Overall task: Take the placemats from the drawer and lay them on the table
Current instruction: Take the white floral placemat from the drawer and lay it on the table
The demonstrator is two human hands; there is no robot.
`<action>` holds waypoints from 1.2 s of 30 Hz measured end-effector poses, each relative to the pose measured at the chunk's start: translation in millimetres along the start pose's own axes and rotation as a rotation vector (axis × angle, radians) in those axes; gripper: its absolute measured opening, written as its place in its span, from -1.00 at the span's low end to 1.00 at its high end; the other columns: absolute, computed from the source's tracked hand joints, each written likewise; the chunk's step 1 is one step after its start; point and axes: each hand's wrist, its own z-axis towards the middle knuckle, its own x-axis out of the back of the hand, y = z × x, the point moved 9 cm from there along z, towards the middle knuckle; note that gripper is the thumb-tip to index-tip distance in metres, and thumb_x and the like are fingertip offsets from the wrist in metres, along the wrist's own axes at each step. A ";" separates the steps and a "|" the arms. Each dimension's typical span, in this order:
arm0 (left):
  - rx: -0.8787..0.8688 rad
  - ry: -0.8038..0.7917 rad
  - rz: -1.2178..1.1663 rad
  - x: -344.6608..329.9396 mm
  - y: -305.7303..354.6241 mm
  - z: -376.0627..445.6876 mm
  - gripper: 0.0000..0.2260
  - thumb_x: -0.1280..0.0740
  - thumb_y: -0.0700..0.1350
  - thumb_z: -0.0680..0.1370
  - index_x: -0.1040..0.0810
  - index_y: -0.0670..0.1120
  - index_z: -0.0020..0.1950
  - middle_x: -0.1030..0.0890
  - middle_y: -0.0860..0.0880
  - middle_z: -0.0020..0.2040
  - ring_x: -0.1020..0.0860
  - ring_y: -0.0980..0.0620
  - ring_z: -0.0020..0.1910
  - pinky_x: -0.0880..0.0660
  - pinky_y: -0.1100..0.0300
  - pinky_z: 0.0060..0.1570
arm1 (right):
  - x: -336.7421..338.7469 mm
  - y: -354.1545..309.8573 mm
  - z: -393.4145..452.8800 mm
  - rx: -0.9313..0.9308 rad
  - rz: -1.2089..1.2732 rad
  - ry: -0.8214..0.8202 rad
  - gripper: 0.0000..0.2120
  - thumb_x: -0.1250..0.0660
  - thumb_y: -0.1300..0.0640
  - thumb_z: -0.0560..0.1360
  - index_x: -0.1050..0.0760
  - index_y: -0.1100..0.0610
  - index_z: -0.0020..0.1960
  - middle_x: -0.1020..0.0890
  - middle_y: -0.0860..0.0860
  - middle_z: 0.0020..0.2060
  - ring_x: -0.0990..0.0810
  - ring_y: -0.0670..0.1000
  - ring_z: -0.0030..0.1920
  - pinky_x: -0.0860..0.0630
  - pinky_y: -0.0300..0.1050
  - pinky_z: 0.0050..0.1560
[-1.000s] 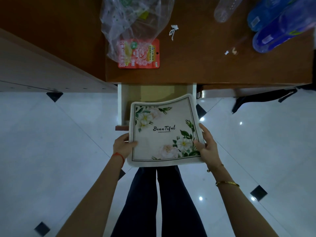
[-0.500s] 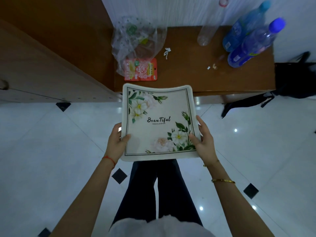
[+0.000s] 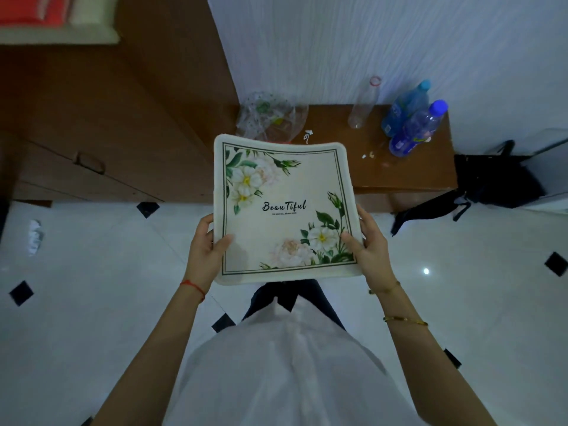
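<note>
A cream placemat (image 3: 284,192) with white flowers, green leaves and the word "Beautiful" is held flat in front of my chest. My left hand (image 3: 205,245) grips its lower left edge with the thumb on top. My right hand (image 3: 367,244) grips its lower right edge the same way. The mat's far edge overlaps the near side of the brown wooden table (image 3: 408,170). The drawer is hidden behind the mat.
On the table stand two blue bottles (image 3: 413,127), an empty clear bottle (image 3: 362,107) and a crumpled plastic bag (image 3: 270,118). A brown cabinet (image 3: 92,142) rises at left. A black bag (image 3: 491,182) lies on the white tiled floor at right.
I have stood up and backed away from the table. The placemat has risen with both hands, and the open drawer is no longer visible.
</note>
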 end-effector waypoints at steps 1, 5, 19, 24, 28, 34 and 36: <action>-0.013 0.012 -0.009 2.9 3.3 -5.6 -0.68 -0.31 -0.32 0.55 -0.42 -0.03 0.23 -0.63 -0.05 0.07 -0.62 0.12 -0.03 -0.56 0.26 -0.02 | -0.9 -5.5 -2.1 0.006 0.005 -0.021 -0.42 -0.30 0.37 0.54 -0.24 0.16 0.51 -0.54 0.09 0.33 -0.54 0.07 0.30 -0.52 0.13 0.26; -0.046 0.061 -0.046 12.3 11.8 -30.4 -0.68 -0.31 -0.32 0.55 -0.42 -0.02 0.24 -0.63 -0.09 0.10 -0.61 0.02 0.02 -0.58 0.19 0.02 | -4.7 -21.0 -12.3 0.011 0.009 -0.077 -0.48 -0.34 0.31 0.53 -0.31 0.19 0.46 -0.56 0.12 0.29 -0.55 0.12 0.29 -0.47 0.23 0.29; -0.072 0.447 -0.239 -12.0 3.9 -151.3 -0.71 -0.31 -0.30 0.56 -0.44 -0.03 0.22 -0.65 -0.12 0.10 -0.63 -0.04 0.04 -0.57 0.12 0.05 | 5.7 -67.4 -14.3 0.174 -0.175 -0.488 -0.51 -0.30 0.33 0.56 -0.32 0.12 0.45 -0.59 0.06 0.25 -0.57 0.09 0.26 -0.52 0.14 0.26; -0.049 0.644 -0.364 -49.4 -20.9 -226.3 -0.69 -0.30 -0.34 0.55 -0.42 -0.09 0.25 -0.66 -0.06 0.06 -0.63 0.02 0.01 -0.57 0.22 0.01 | 11.2 -74.6 -30.0 0.243 -0.294 -0.691 -0.53 -0.29 0.33 0.57 -0.33 0.14 0.44 -0.57 0.03 0.26 -0.56 0.00 0.26 -0.51 -0.03 0.28; -0.020 0.791 -0.418 -72.6 -43.5 -290.7 -0.69 -0.30 -0.33 0.56 -0.42 -0.06 0.25 -0.67 -0.03 0.03 -0.65 0.04 -0.06 -0.59 0.20 -0.05 | 2.2 -67.5 -56.8 0.262 -0.335 -0.856 -0.54 -0.28 0.35 0.57 -0.34 0.10 0.43 -0.56 0.00 0.27 -0.55 -0.04 0.26 -0.49 -0.12 0.27; 0.012 1.044 -0.498 -94.2 -87.6 -399.8 -0.67 -0.37 -0.27 0.50 -0.44 -0.05 0.23 -0.67 -0.07 0.01 -0.63 -0.02 -0.08 -0.59 0.15 -0.11 | -30.7 -43.1 -117.6 0.238 -0.421 -1.083 -0.52 -0.31 0.38 0.53 -0.37 -0.01 0.35 -0.60 -0.13 0.18 -0.60 -0.17 0.16 -0.53 -0.28 0.13; 0.020 1.130 -0.530 -97.9 -101.4 -436.0 -0.65 -0.37 -0.21 0.46 -0.44 -0.06 0.22 -0.68 0.03 -0.04 -0.63 0.07 -0.11 -0.58 0.22 -0.13 | -45.9 -33.6 -145.2 0.234 -0.444 -1.164 -0.53 -0.32 0.37 0.53 -0.37 0.06 0.37 -0.60 -0.10 0.18 -0.61 -0.18 0.13 -0.54 -0.30 0.08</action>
